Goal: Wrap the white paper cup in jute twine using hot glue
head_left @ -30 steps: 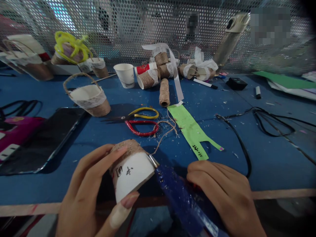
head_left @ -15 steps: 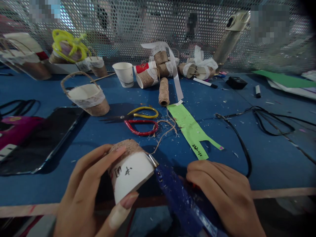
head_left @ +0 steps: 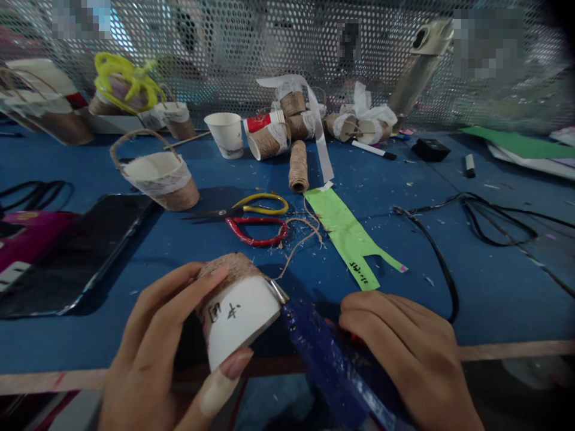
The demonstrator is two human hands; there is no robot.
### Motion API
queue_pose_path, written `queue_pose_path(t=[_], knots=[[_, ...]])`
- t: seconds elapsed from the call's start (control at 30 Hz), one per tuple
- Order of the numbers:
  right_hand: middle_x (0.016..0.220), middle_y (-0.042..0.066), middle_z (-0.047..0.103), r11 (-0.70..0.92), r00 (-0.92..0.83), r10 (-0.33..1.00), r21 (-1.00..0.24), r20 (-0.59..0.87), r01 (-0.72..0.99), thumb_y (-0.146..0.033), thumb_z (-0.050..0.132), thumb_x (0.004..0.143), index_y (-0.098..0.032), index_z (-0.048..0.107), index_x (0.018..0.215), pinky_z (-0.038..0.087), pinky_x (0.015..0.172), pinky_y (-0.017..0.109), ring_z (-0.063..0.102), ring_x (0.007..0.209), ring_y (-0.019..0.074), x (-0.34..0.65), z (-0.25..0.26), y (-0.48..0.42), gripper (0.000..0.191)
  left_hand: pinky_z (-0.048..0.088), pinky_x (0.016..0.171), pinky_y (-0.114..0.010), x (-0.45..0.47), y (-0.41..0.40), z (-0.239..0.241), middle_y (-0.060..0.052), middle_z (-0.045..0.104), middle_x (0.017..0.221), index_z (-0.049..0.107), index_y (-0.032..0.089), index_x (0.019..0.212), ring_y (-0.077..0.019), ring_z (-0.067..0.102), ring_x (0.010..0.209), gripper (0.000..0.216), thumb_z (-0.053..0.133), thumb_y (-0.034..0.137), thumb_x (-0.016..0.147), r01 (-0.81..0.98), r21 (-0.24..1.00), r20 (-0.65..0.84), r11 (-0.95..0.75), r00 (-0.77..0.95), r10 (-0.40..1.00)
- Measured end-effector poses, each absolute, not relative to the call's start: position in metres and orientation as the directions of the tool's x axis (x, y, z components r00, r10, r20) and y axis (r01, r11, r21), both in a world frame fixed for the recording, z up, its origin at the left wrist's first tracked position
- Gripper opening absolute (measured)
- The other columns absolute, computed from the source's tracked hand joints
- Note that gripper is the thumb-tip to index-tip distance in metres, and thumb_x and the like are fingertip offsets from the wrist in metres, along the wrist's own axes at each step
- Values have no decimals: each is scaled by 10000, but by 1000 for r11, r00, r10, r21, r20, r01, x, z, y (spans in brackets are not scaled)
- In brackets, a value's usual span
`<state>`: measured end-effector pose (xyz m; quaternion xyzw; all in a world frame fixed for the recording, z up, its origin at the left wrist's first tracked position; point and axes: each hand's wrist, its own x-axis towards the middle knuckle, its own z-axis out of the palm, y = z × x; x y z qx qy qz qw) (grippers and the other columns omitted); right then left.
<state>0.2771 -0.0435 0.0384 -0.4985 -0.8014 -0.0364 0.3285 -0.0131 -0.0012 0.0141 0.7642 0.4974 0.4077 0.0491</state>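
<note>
My left hand (head_left: 153, 359) is wrapped round a white paper cup (head_left: 240, 317), tilted on its side, whose far end is wound with brown twine. My right hand (head_left: 413, 353) grips a blue glue gun (head_left: 323, 353). The gun's metal tip touches the cup where the twine ends. A loose strand of twine (head_left: 300, 242) runs from the cup away across the blue table.
Beyond the cup lie red- and yellow-handled scissors (head_left: 256, 221), a green paper strip (head_left: 348, 236) and a twine spool (head_left: 298, 167). A finished twine basket (head_left: 159, 176) and a dark tablet (head_left: 76, 251) are to the left. Black cables (head_left: 449, 239) run at right. More cups stand by the mesh wall.
</note>
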Motion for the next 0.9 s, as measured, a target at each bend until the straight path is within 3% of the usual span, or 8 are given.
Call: queue_pose_path(t=[0.3, 0.53, 0.7, 0.77, 0.9], knots=[[895, -50, 805, 471, -149, 700, -296, 698, 831, -193, 606, 1252, -284, 632, 1076, 547, 713, 311, 783, 722, 157, 267, 19, -42, 200, 677, 1212, -728, -20, -3, 10, -17, 747, 1637, 559, 640, 1797, -472, 757, 1473, 719, 670, 541, 1093, 745, 472, 557, -471, 162, 814], [938, -47, 820, 485, -215, 759, -314, 615, 816, -137, 646, 1224, -262, 662, 1064, 564, 768, 301, 802, 784, 146, 273, 32, -45, 203, 651, 1258, -599, -15, -5, 10, -7, 751, 1641, 599, 576, 1783, -392, 742, 1491, 638, 652, 559, 1147, 738, 475, 564, -480, 164, 810], [947, -42, 843, 491, -253, 766, -285, 591, 823, -163, 652, 1226, -263, 685, 1047, 589, 750, 300, 812, 779, 143, 274, 32, -44, 207, 676, 1265, -604, -14, -5, 11, -22, 753, 1631, 629, 555, 1761, -402, 742, 1491, 618, 636, 580, 1143, 738, 485, 567, -469, 144, 811], [884, -56, 802, 486, -173, 714, -302, 678, 820, -195, 620, 1247, -271, 658, 1019, 549, 683, 318, 772, 705, 137, 273, 28, -44, 244, 682, 1262, -621, -15, -5, 10, -27, 750, 1628, 630, 557, 1760, -412, 742, 1487, 630, 644, 584, 1130, 739, 482, 565, -471, 148, 811], [938, -7, 845, 473, -223, 768, -297, 600, 829, -273, 693, 1215, -268, 750, 1018, 602, 748, 297, 829, 811, 182, 274, 25, -45, 205, 663, 1255, -632, -20, -4, 8, -48, 746, 1633, 646, 520, 1754, -420, 740, 1470, 631, 663, 564, 1125, 738, 482, 559, -472, 155, 815]])
